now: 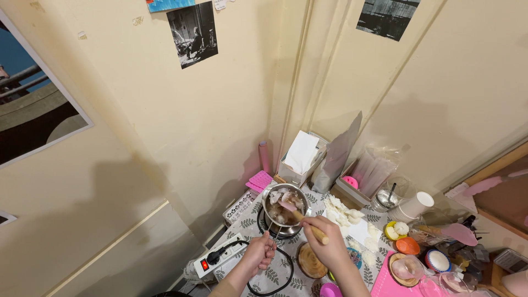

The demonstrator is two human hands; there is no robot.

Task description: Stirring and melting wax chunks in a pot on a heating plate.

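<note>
Right hand gripping wooden-handled spatula, pink blade down in the small steel pot among pale chunks. Left hand closed on the pot's wire handle. Pot sits on black burner on patterned desk, white power strip just left.

Your pot sits on the burner at the tabletop's far left, the power strip left of it, the wooden coaster nearer you, and the paper cup stack off right.
</note>
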